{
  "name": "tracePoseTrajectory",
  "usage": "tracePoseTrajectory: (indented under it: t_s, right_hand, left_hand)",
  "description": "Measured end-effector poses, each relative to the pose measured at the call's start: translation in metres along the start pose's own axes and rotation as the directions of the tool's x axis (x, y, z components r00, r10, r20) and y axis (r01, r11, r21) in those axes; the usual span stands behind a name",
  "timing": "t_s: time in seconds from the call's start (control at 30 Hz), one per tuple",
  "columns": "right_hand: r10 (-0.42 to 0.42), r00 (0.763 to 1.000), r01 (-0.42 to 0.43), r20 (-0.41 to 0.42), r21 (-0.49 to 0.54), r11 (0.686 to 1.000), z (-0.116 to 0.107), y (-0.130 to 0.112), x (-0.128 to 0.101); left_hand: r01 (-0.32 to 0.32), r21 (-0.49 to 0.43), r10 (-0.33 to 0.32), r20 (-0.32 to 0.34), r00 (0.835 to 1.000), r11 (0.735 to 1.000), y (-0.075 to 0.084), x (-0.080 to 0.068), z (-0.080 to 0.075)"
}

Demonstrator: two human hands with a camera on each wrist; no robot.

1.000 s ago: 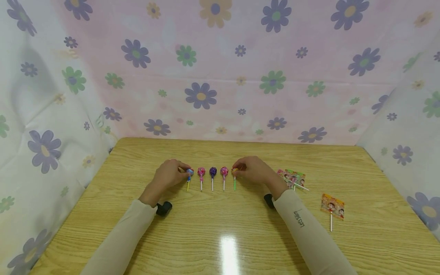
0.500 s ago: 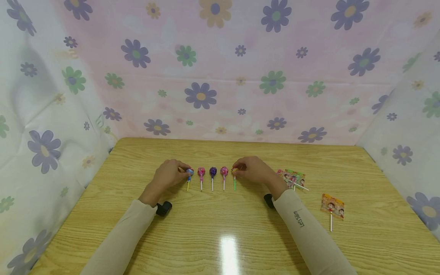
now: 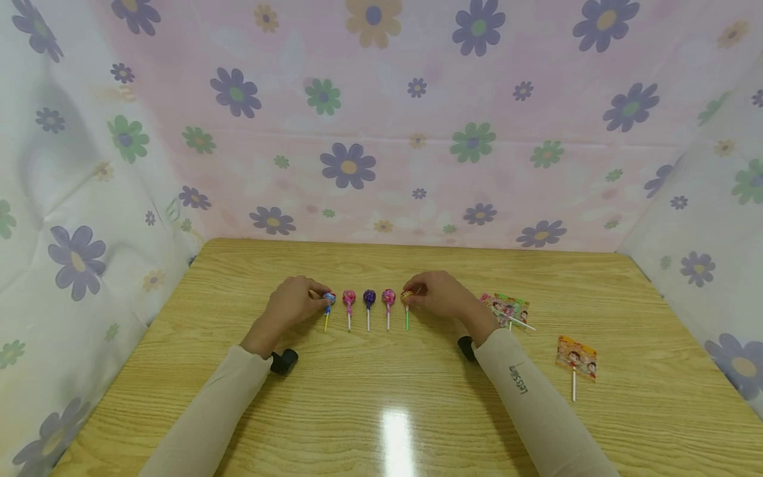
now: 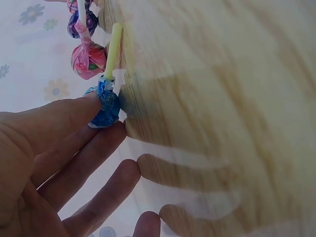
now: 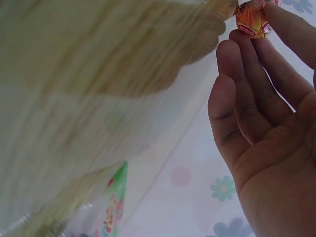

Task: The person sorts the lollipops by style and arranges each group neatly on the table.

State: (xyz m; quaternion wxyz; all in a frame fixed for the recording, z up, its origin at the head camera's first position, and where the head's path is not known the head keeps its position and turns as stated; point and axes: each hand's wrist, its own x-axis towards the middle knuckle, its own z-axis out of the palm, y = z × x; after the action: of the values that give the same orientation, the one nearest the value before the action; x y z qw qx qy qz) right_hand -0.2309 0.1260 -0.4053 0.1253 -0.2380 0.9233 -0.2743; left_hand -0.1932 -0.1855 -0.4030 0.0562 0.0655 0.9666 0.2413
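Several wrapped lollipops lie side by side in a row on the wooden table [image 3: 357,404], sticks toward the person. At the row's left end my left hand [image 3: 294,304] pinches the head of a blue lollipop [image 4: 106,106] with a yellow stick. My right hand [image 3: 444,296] pinches the orange-yellow head of a lollipop [image 5: 252,19] with a green stick at the right end. Between them lie a pink-red lollipop [image 3: 349,298], a dark purple lollipop [image 3: 369,297] and another pink lollipop [image 3: 389,297], untouched by either hand.
Right of the right hand lie overlapping flat lollipop packets [image 3: 515,307] with pink and green edges. Nearer the person is an orange-edged packet [image 3: 577,358] with a white stick. A flowered cloth [image 3: 411,165] hangs behind the table and at both sides.
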Motion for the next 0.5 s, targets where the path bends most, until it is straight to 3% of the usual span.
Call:
tracePoseTrajectory:
  t_s: [0.5]
  right_hand:
    - [-0.111,0.992,0.105,-0.06,-0.095,0.99,-0.031,-0.015,-0.025]
  left_hand:
    - [-0.011,-0.002,0.011,-0.001,1.0,1.0,-0.002,0.001,0.0]
